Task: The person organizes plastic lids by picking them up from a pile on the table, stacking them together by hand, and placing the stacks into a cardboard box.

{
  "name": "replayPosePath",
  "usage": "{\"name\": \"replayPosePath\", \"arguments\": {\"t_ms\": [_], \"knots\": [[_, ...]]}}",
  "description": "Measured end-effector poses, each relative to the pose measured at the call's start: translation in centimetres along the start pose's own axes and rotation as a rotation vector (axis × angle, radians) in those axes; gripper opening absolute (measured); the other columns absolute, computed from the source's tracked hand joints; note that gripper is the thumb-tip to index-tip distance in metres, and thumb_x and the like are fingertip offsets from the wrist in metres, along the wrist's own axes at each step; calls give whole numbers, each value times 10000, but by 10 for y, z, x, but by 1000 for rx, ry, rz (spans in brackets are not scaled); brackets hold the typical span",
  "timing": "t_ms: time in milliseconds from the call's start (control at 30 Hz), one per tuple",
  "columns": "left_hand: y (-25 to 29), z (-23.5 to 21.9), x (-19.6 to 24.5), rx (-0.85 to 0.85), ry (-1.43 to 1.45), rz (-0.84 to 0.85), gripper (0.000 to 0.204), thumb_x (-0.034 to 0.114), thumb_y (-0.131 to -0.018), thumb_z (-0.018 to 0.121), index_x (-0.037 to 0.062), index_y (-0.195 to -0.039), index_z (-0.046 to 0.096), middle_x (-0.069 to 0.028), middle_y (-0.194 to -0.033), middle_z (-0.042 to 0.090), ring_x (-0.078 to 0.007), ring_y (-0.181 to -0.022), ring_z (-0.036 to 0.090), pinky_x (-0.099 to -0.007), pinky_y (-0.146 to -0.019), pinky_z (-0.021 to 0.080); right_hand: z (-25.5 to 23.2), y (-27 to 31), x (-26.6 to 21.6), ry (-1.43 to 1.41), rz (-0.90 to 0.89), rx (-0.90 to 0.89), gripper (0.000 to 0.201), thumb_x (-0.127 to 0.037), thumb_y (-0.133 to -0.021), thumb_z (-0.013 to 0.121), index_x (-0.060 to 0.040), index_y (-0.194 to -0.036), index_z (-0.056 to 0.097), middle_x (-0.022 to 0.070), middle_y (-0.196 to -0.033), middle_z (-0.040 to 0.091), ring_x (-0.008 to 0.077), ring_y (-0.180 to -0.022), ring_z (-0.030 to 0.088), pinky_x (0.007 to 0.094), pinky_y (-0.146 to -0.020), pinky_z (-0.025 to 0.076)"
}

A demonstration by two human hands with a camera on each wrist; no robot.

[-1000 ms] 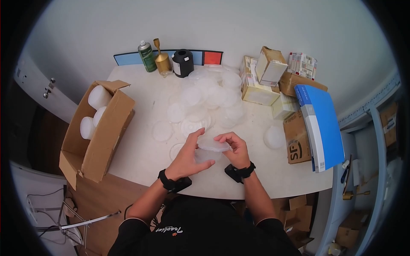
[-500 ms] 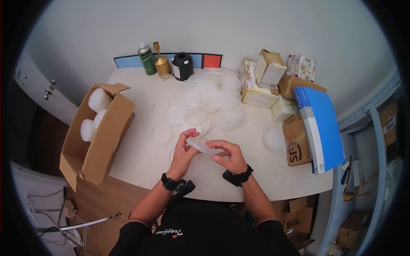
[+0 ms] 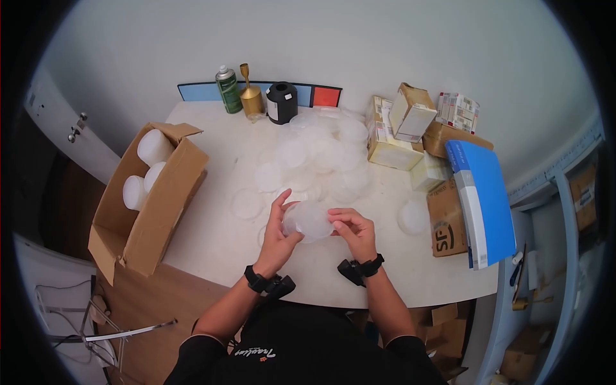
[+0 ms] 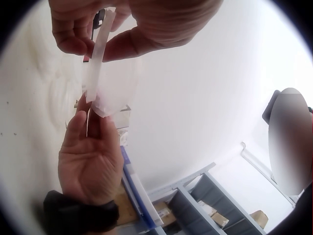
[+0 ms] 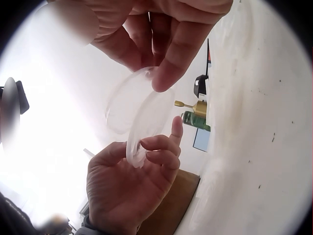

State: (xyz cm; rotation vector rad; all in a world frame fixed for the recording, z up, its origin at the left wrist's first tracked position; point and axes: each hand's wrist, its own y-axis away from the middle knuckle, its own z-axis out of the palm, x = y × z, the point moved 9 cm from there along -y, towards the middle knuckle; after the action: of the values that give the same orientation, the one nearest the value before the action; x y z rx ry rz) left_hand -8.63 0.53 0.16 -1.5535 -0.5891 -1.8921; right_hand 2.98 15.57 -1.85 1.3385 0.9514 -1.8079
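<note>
We are pinching two clear discs (image 3: 309, 222) by their edges in our left hand (image 3: 276, 242) and right hand (image 3: 357, 232), on our side of the pile (image 3: 321, 151), uneven finger pressure risking a bend or slip.

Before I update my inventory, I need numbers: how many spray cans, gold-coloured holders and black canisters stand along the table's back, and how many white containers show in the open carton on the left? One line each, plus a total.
Green spray can: 1
Gold-coloured holder: 1
Black canister: 1
White containers showing in the carton: 3
Total: 6
</note>
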Motion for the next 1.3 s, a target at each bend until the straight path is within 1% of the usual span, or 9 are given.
{"name": "replayPosePath", "arguments": {"t_ms": [100, 200, 300, 400, 600, 800, 1000, 1100, 1300], "knots": [[2, 0, 5, 11, 91, -60, 864, -108, -854, 582, 65, -1611, 203, -165, -1281, 623, -212, -1200, 608, -348, -1048, 476, -2, -2, 5, -15, -11, 9, 113, 14, -950, 658, 36, -1050, 705, 130, -1319, 571, 174, -1040, 655, 318, -828, 612], [4, -5, -8, 33, 148, -152, 795, -80, -886, 604, 34, -1593, 257, -151, -1180, 692, -181, -1066, 672, -314, -987, 506, -3, -2, 5, 1, -43, 1, 91, 29, -935, 670, 27, -1024, 688, 133, -1367, 516, 159, -1019, 645, 314, -825, 608], [2, -14, -21, 15, 71, -152, 607, -10, -957, 615, 21, -1526, 404, -73, -1009, 739, -95, -867, 675, -230, -785, 518, -1, -3, 3, 24, -69, 15, 131, 43, -925, 674, 22, -1054, 676, 143, -1417, 493, 147, -1010, 641, 309, -830, 600], [0, -13, -25, 84, 151, -202, 415, 46, -989, 612, 1, -1397, 552, -30, -912, 729, -80, -759, 659, -226, -721, 522, -2, -4, 3, 16, -49, 30, 176, 58, -923, 668, 27, -1096, 666, 141, -1422, 510, 141, -1008, 642, 305, -848, 588], [1, -19, -36, 126, 150, -215, 298, 65, -995, 603, 4, -1287, 595, -2, -839, 681, -78, -735, 651, -240, -665, 543, -12, -1, 20, -45, 3, 27, 180, 41, -950, 645, 41, -1127, 679, 129, -1333, 592, 155, -1049, 652, 306, -876, 574], [0, -15, -34, 127, 141, -206, 338, 6, -974, 535, 4, -1312, 555, -20, -829, 674, -94, -734, 665, -252, -689, 566, 4, 0, 11, -94, 47, -52, 177, -20, -987, 628, 49, -1127, 713, 121, -1292, 603, 190, -1059, 671, 336, -873, 618], [1, -2, -17, 31, 210, -189, 402, -40, -934, 463, -17, -1327, 541, -94, -1049, 703, -136, -866, 707, -265, -747, 586, 3, -1, 15, -65, 89, -50, 178, -31, -1000, 616, 43, -1120, 724, 116, -1264, 609, 186, -1033, 678, 330, -852, 630], [2, 0, -20, -12, 263, -229, 436, -6, -921, 435, -21, -1345, 535, -119, -1200, 668, -164, -997, 697, -299, -819, 588, 4, -1, 17, -71, 94, -64, 176, -32, -1001, 615, 43, -1117, 724, 115, -1256, 611, 182, -1023, 677, 326, -850, 628], [2, 1, -25, -40, 312, -277, 450, 132, -955, 394, -7, -1356, 544, -107, -1282, 633, -196, -1175, 627, -384, -1003, 527, 6, 0, 17, -51, 92, -79, 174, -35, -1001, 615, 40, -1115, 724, 112, -1242, 613, 178, -1019, 674, 320, -852, 623]]}}
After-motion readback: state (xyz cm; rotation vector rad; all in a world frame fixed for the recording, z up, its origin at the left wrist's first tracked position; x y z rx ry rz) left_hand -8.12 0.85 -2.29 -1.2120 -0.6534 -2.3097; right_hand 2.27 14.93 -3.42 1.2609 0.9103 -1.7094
